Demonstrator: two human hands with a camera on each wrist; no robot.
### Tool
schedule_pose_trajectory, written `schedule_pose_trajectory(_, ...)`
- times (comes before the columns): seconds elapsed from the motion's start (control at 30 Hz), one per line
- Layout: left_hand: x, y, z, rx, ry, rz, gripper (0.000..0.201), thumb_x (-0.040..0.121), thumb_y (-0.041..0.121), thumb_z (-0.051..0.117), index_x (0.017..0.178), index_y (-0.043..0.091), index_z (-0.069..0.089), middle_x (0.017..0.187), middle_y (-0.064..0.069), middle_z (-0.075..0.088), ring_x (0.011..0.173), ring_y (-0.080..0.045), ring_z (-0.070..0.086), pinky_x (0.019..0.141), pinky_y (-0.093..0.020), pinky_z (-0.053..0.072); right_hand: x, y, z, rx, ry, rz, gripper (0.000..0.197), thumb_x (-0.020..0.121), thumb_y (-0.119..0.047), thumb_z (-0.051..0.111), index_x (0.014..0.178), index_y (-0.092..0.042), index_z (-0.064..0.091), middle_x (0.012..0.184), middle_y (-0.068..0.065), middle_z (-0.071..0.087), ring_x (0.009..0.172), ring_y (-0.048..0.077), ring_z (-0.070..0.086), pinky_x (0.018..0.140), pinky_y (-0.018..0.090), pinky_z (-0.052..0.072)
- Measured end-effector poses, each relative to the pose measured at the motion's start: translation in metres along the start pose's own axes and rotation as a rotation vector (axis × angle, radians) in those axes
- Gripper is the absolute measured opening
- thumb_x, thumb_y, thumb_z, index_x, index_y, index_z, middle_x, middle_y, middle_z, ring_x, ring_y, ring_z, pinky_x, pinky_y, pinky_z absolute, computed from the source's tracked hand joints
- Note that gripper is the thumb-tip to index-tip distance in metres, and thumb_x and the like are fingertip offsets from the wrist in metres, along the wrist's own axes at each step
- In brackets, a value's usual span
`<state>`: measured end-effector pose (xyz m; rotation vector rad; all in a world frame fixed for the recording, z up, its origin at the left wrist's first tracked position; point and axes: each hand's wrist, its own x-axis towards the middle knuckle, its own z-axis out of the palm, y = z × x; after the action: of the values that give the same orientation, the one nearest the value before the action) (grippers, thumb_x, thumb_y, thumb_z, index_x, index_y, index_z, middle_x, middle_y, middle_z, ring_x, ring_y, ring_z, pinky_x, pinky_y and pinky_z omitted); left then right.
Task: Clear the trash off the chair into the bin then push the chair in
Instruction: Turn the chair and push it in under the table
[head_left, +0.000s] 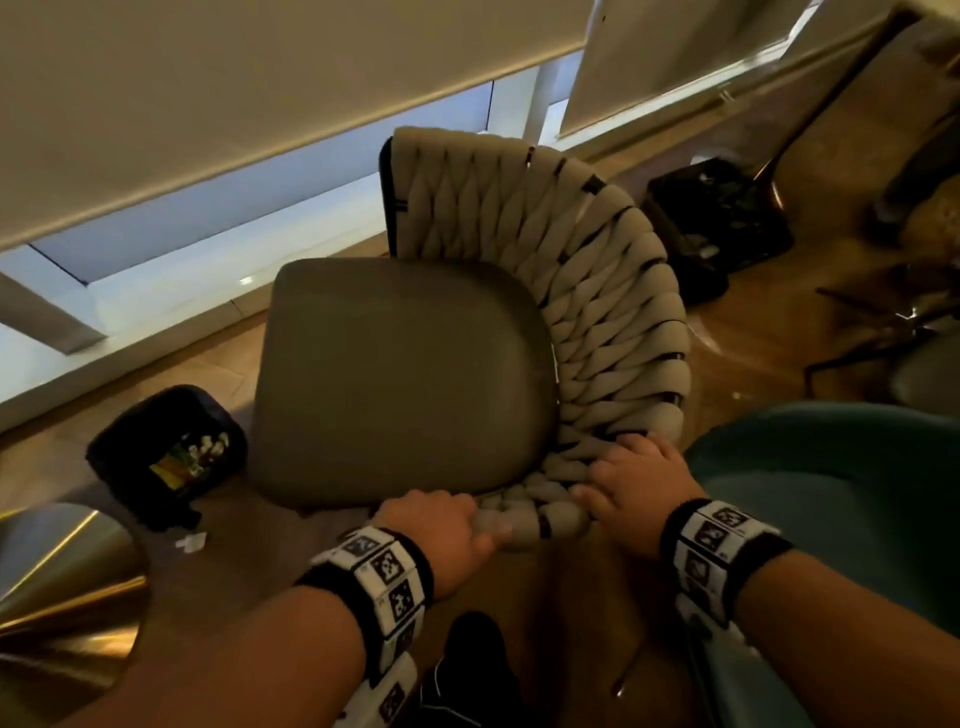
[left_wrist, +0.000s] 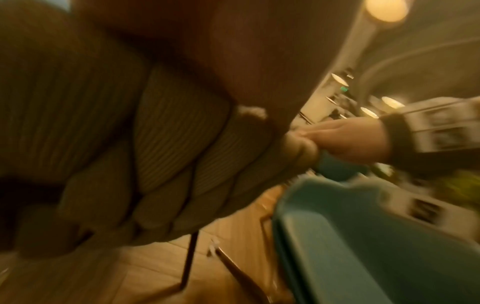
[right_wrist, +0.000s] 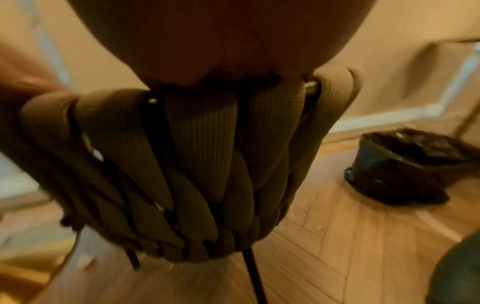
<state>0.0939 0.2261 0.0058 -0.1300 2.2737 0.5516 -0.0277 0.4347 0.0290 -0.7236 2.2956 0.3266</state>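
The chair (head_left: 400, 374) has a bare grey-green seat cushion and a curved backrest (head_left: 597, 291) woven from thick beige cord. My left hand (head_left: 441, 519) grips the near end of the backrest rim, thumb wrapped round a cord. My right hand (head_left: 636, 478) holds the rim a little further along, fingers curled over the top. The left wrist view shows the right hand (left_wrist: 345, 142) clamped on the cord (left_wrist: 168, 144). The black bin (head_left: 166, 457) stands on the floor left of the chair, with colourful wrappers inside.
A teal chair (head_left: 831, 493) stands close on my right. A gold table base (head_left: 62, 587) is at the lower left. A black crate (head_left: 717, 223) sits beyond the backrest. A white scrap (head_left: 191, 542) lies on the wooden floor near the bin.
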Motion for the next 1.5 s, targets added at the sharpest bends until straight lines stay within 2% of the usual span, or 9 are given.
schedule_pose_trajectory(0.17,0.005,0.002,0.014,-0.031,0.240,-0.074,0.065,0.089,0.070,0.018,0.081,0.024,0.063,0.077,0.002,0.064,0.074,-0.018,0.061,0.076,-0.039,0.052,0.010,-0.006,0.012,0.043,0.189,0.039,0.044,0.091,-0.050,0.026,0.097,-0.035,0.067,0.108,-0.007,0.066,0.114,0.023,0.049,0.110,0.047,0.021)
schedule_pose_trajectory(0.43,-0.058,-0.028,0.072,0.022,0.309,-0.153,0.053,0.094,0.054,0.028,0.075,0.019,0.062,0.069,0.000,0.058,0.067,-0.019,0.056,0.072,-0.037,0.052,-0.058,-0.066,0.064,0.087,0.094,-0.033,0.035,0.083,-0.047,0.030,0.065,-0.027,0.054,0.078,-0.007,0.057,0.087,0.020,0.051,0.091,0.046,0.037)
schedule_pose_trajectory(0.7,-0.163,-0.086,0.155,0.033,0.298,-0.283,0.051,0.079,0.060,0.028,0.073,0.023,0.062,0.067,0.003,0.063,0.067,-0.012,0.058,0.082,-0.038,0.046,-0.129,-0.149,0.128,0.098,-0.187,-0.287,0.034,0.085,-0.056,0.031,0.081,-0.031,0.053,0.099,0.001,0.064,0.101,0.026,0.055,0.090,0.044,0.038)
schedule_pose_trajectory(0.8,-0.180,-0.100,0.158,0.047,0.274,-0.324,0.051,0.078,0.061,0.025,0.072,0.025,0.061,0.066,0.005,0.062,0.067,-0.011,0.056,0.081,-0.038,0.043,-0.128,-0.151,0.112,0.253,-0.291,-0.295,0.028,0.090,-0.047,0.045,0.081,-0.026,0.061,0.087,-0.001,0.060,0.093,0.023,0.060,0.081,0.033,0.045)
schedule_pose_trajectory(0.93,-0.182,-0.102,0.153,-0.015,0.223,-0.308,0.050,0.075,0.062,0.029,0.074,0.026,0.063,0.068,0.004,0.065,0.063,-0.012,0.061,0.071,-0.034,0.054,-0.112,-0.111,0.055,0.328,-0.077,-0.213,0.022,0.090,-0.047,0.052,0.087,-0.030,0.067,0.085,-0.012,0.063,0.080,0.005,0.058,0.072,0.025,0.047)
schedule_pose_trajectory(1.13,-0.176,-0.110,0.150,-0.050,0.205,-0.339,0.056,0.071,0.068,0.025,0.088,0.030,0.062,0.077,0.007,0.066,0.069,-0.011,0.061,0.074,-0.034,0.054,-0.057,-0.074,-0.056,0.371,0.166,-0.127,0.012,0.092,-0.034,0.057,0.090,-0.027,0.066,0.084,-0.011,0.060,0.085,0.013,0.058,0.070,0.026,0.041)
schedule_pose_trajectory(1.3,-0.171,-0.112,0.143,-0.070,0.187,-0.418,0.049,0.072,0.063,0.029,0.085,0.027,0.059,0.089,0.007,0.064,0.081,-0.013,0.061,0.076,-0.035,0.051,0.065,-0.088,-0.116,0.194,0.227,-0.193,0.038,0.087,-0.042,0.060,0.118,-0.020,0.063,0.120,0.011,0.063,0.107,0.028,0.058,0.090,0.036,0.046)
schedule_pose_trajectory(1.43,-0.165,-0.115,0.132,-0.105,0.109,-0.482,0.048,0.073,0.060,0.029,0.092,0.030,0.061,0.096,0.009,0.063,0.088,-0.013,0.060,0.080,-0.035,0.047,0.137,-0.083,-0.142,0.014,0.292,-0.130,0.086,0.084,-0.051,0.060,0.152,-0.025,0.015,0.162,0.017,0.011,0.145,0.039,0.016,0.117,0.053,0.021)
schedule_pose_trajectory(1.5,-0.165,-0.114,0.130,-0.149,0.093,-0.516,0.047,0.073,0.058,0.029,0.094,0.031,0.061,0.098,0.009,0.062,0.092,-0.014,0.060,0.083,-0.036,0.047,0.168,-0.085,-0.152,-0.033,0.275,-0.197,0.090,0.086,-0.047,0.058,0.153,-0.026,0.000,0.161,0.017,0.013,0.144,0.040,0.021,0.116,0.054,0.024)
